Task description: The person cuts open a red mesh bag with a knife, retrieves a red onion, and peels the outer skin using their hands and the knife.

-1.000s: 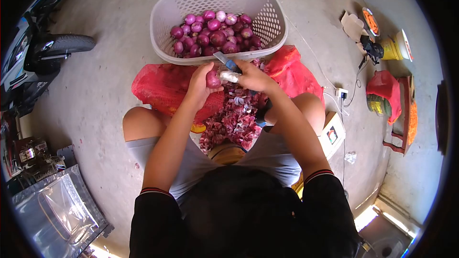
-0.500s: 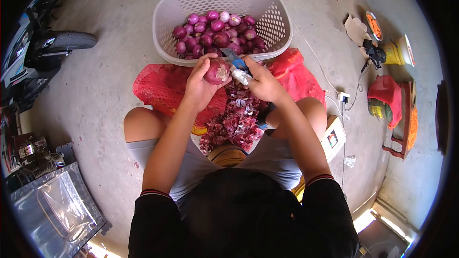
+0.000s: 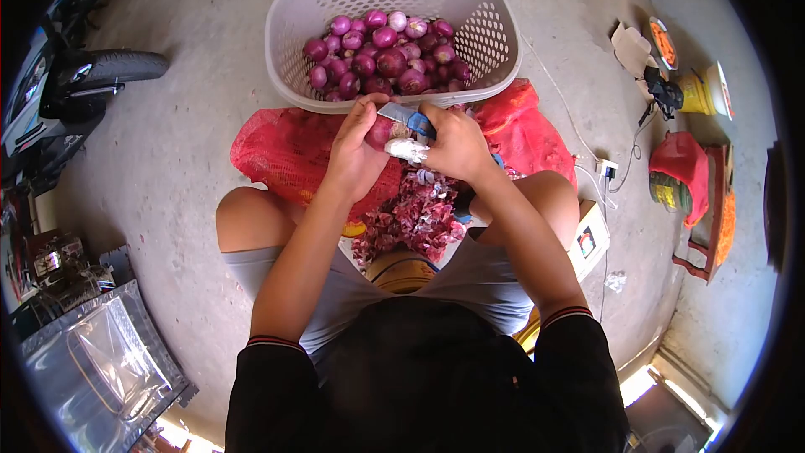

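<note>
My left hand (image 3: 354, 155) is closed around a red onion (image 3: 380, 134), which shows partly between the fingers and the blade. In my right hand (image 3: 459, 144) is a knife (image 3: 397, 114) with a blue handle, its blade lying across the top of the onion. A white wrapping (image 3: 407, 149) covers what looks like my right thumb, close against the onion. Just beyond both hands stands a grey perforated basket (image 3: 279, 42) with many peeled red onions (image 3: 390, 60) in it. Below the hands lies a heap of onion skins (image 3: 411, 214).
Red mesh bags (image 3: 277, 147) lie left and right of the skins. A yellow container (image 3: 402, 272) sits between my legs. A motorcycle wheel (image 3: 126, 67) is at left; a white box (image 3: 590, 243), a cable and a yellow bucket (image 3: 695, 92) are at right.
My right hand has moved left and turned, bringing the blade and wrapped thumb over the onion. The left fingers now cover more of the onion.
</note>
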{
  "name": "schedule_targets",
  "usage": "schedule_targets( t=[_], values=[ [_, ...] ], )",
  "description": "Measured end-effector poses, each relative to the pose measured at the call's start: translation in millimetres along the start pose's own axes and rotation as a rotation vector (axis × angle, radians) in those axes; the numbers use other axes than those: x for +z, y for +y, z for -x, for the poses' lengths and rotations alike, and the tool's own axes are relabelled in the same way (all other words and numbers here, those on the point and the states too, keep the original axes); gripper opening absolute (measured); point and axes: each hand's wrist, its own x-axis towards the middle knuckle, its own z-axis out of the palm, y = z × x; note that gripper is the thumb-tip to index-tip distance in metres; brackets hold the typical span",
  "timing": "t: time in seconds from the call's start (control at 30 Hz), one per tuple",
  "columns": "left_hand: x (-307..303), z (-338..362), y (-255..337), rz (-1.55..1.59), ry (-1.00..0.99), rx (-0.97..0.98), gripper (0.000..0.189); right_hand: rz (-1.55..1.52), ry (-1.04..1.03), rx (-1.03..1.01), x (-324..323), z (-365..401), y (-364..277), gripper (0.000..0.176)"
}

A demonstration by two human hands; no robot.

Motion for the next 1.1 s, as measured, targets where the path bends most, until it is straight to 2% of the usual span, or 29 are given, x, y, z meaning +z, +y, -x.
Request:
schedule_targets(
  t=[0.27, 0.67, 0.77, 0.87, 1.1],
  values=[
    [1.6, 1.0, 4.7, 0.07, 0.0, -0.017, 0.027, 0.131, 0.069, -0.022, -3.0, 0.0, -7.4, 0.064],
    [-2.0, 3.0, -3.7, 0.042, 0.045, 0.009, 0.028, 0.093, 0.111, 0.012, 5.3, 8.4, -10.9, 0.061],
    [-6.4, 2.4, -6.5, 0.042, 0.051, 0.02, 0.027, 0.07, 0.132, 0.007, 10.6, 10.1, -8.9, 0.058],
    [-8.2, 2.6, -9.1, 0.051, 0.036, 0.041, 0.026, 0.094, 0.05, 0.04, 11.5, 11.4, -11.3, 0.044],
    [-1.6, 2.6, -9.2, 0.0, 0.019, 0.067, 0.025, 0.009, 0.018, 0.073, 12.9, 12.6, -12.0, 0.036]
  ],
)
